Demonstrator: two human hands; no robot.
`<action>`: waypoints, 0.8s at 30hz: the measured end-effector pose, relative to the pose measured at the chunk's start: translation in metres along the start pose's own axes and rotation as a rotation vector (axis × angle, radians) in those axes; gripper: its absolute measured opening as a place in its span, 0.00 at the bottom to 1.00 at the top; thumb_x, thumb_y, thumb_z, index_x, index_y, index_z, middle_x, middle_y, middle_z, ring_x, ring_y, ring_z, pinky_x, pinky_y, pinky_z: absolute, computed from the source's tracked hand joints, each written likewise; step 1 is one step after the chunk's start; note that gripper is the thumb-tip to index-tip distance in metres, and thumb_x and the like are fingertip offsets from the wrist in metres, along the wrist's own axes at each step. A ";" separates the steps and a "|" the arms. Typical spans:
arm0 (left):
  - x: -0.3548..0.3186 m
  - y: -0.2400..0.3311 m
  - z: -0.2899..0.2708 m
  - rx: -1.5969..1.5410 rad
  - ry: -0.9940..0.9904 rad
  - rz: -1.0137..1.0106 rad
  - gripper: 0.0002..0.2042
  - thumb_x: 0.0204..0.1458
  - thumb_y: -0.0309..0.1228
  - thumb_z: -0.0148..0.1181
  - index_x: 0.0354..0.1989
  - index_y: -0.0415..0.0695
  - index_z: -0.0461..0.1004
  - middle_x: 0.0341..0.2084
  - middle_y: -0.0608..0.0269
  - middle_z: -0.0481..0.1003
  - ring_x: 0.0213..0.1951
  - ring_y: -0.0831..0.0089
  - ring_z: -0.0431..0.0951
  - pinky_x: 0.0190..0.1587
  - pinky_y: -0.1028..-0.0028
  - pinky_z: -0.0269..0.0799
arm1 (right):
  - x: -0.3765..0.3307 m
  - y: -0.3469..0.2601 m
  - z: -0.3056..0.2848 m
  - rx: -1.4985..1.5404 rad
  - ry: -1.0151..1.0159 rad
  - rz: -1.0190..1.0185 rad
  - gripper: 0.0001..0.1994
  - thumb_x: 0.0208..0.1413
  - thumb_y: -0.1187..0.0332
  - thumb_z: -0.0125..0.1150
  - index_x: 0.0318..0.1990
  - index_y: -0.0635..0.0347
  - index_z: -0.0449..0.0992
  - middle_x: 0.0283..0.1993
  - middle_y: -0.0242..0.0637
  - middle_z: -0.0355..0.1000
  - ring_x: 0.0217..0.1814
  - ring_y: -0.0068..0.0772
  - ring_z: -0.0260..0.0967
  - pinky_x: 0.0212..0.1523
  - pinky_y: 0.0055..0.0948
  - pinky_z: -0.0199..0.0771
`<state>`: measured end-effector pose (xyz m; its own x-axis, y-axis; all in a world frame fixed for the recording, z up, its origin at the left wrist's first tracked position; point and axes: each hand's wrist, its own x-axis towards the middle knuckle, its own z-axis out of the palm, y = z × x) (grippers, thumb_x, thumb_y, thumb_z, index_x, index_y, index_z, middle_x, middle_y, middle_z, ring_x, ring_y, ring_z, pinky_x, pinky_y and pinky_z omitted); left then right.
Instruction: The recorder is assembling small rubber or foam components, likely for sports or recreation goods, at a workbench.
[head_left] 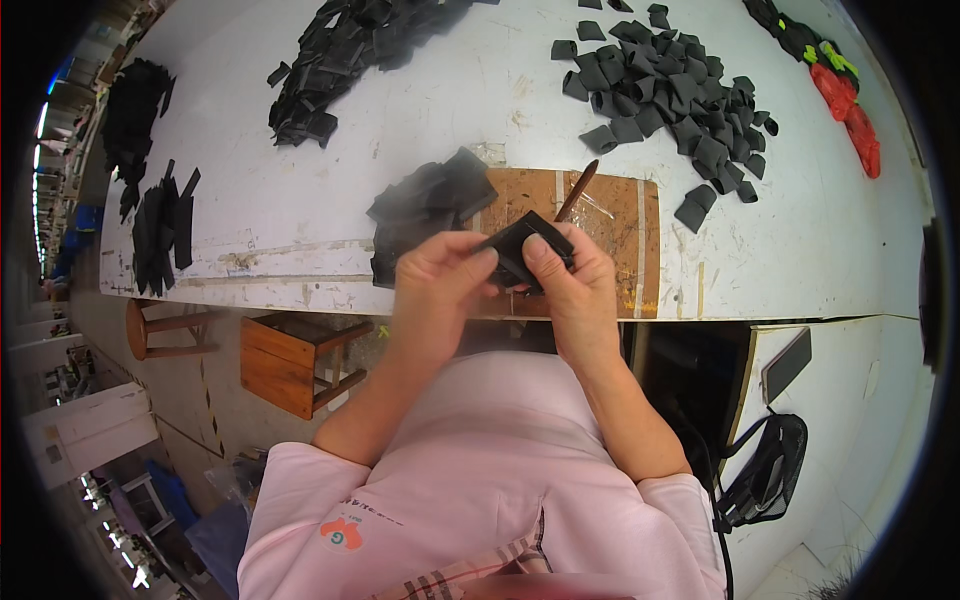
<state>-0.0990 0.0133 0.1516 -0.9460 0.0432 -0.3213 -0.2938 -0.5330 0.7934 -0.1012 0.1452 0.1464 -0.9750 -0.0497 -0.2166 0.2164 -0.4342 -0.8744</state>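
A small folded piece of black fabric (520, 245) is held between my two hands above the table's front edge. My left hand (445, 270) pinches its left side between thumb and fingers. The thumb of my right hand (572, 275) presses on its right side, with the fingers behind it. A brown pointed stick (579, 190) sticks up and away from behind my right hand; its lower end is hidden, and it seems held in the same grip. Beneath my hands lies a brown cardboard sheet (640, 235) with strips of clear tape. Just left of it is a pile of flat black fabric pieces (425, 205).
Many folded black loops (680, 95) are heaped at the back right of the white table (480, 100). Flat black strips lie in piles at the far middle (335, 60) and left (160, 230). Red plastic bags (845, 110) lie far right. A wooden stool (285, 365) stands left below the table.
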 end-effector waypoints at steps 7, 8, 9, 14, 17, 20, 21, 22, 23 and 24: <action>-0.004 0.007 -0.003 -0.009 -0.223 -0.022 0.11 0.47 0.24 0.51 0.40 0.34 0.66 0.31 0.59 0.73 0.31 0.77 0.73 0.33 0.78 0.71 | -0.003 -0.012 -0.012 0.186 -0.028 0.228 0.07 0.49 0.67 0.58 0.30 0.61 0.71 0.24 0.30 0.70 0.21 0.14 0.64 0.19 0.11 0.62; -0.003 0.009 -0.001 0.079 -0.214 -0.019 0.10 0.46 0.23 0.53 0.37 0.35 0.68 0.28 0.61 0.73 0.29 0.79 0.73 0.32 0.81 0.69 | -0.003 -0.013 -0.011 0.192 -0.004 0.250 0.07 0.49 0.67 0.58 0.30 0.61 0.71 0.24 0.31 0.70 0.21 0.14 0.64 0.19 0.11 0.62; -0.001 0.008 -0.002 0.076 -0.214 -0.022 0.10 0.46 0.23 0.53 0.37 0.35 0.68 0.28 0.61 0.73 0.29 0.79 0.73 0.32 0.81 0.69 | -0.002 -0.013 -0.011 0.191 -0.001 0.252 0.07 0.49 0.67 0.58 0.30 0.61 0.71 0.24 0.31 0.70 0.21 0.14 0.64 0.19 0.11 0.62; 0.001 0.001 -0.003 0.521 -0.033 0.115 0.05 0.46 0.23 0.55 0.31 0.36 0.71 0.19 0.67 0.71 0.18 0.85 0.67 0.22 0.84 0.66 | -0.003 -0.006 -0.017 -0.041 0.087 0.114 0.08 0.50 0.67 0.56 0.29 0.63 0.72 0.22 0.31 0.70 0.16 0.14 0.61 0.16 0.10 0.59; 0.020 -0.017 -0.023 0.807 0.062 0.160 0.08 0.45 0.24 0.57 0.34 0.36 0.70 0.24 0.63 0.73 0.20 0.85 0.68 0.21 0.81 0.63 | -0.003 -0.005 -0.023 0.008 0.160 0.140 0.07 0.51 0.68 0.55 0.28 0.62 0.73 0.21 0.30 0.68 0.16 0.14 0.59 0.16 0.11 0.58; 0.027 -0.030 -0.020 1.167 0.226 0.674 0.09 0.46 0.23 0.56 0.37 0.36 0.69 0.24 0.67 0.71 0.20 0.87 0.65 0.22 0.86 0.62 | -0.004 -0.002 -0.034 0.153 0.150 0.282 0.05 0.51 0.69 0.54 0.28 0.61 0.72 0.22 0.29 0.68 0.18 0.15 0.61 0.17 0.13 0.61; 0.024 -0.031 -0.019 1.171 0.237 0.709 0.11 0.46 0.23 0.56 0.39 0.36 0.68 0.27 0.67 0.71 0.22 0.87 0.65 0.23 0.86 0.62 | -0.004 -0.001 -0.034 0.213 0.150 0.322 0.05 0.52 0.70 0.54 0.29 0.61 0.71 0.22 0.29 0.68 0.19 0.16 0.62 0.19 0.13 0.63; 0.020 -0.032 -0.015 1.171 0.234 0.706 0.11 0.46 0.23 0.56 0.39 0.36 0.68 0.27 0.67 0.71 0.22 0.87 0.65 0.23 0.86 0.62 | -0.005 0.000 -0.034 0.275 0.151 0.360 0.04 0.52 0.70 0.53 0.30 0.61 0.71 0.23 0.30 0.68 0.20 0.17 0.63 0.20 0.14 0.64; 0.016 -0.030 -0.011 0.911 0.107 0.493 0.11 0.46 0.23 0.56 0.39 0.36 0.69 0.26 0.67 0.71 0.21 0.86 0.65 0.22 0.86 0.61 | -0.005 0.002 -0.036 0.276 0.155 0.361 0.04 0.52 0.70 0.53 0.30 0.61 0.71 0.23 0.30 0.68 0.20 0.17 0.63 0.20 0.14 0.64; 0.012 -0.028 -0.005 0.647 -0.015 0.283 0.10 0.46 0.23 0.56 0.38 0.37 0.69 0.24 0.67 0.71 0.21 0.86 0.65 0.22 0.86 0.61 | -0.004 0.004 -0.038 0.311 0.144 0.375 0.04 0.52 0.70 0.53 0.30 0.61 0.70 0.24 0.30 0.69 0.21 0.18 0.63 0.22 0.15 0.65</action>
<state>-0.1010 0.0243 0.1230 -0.9985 -0.0092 -0.0537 -0.0543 0.0834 0.9950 -0.0941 0.1774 0.1274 -0.8115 -0.1388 -0.5677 0.5038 -0.6584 -0.5592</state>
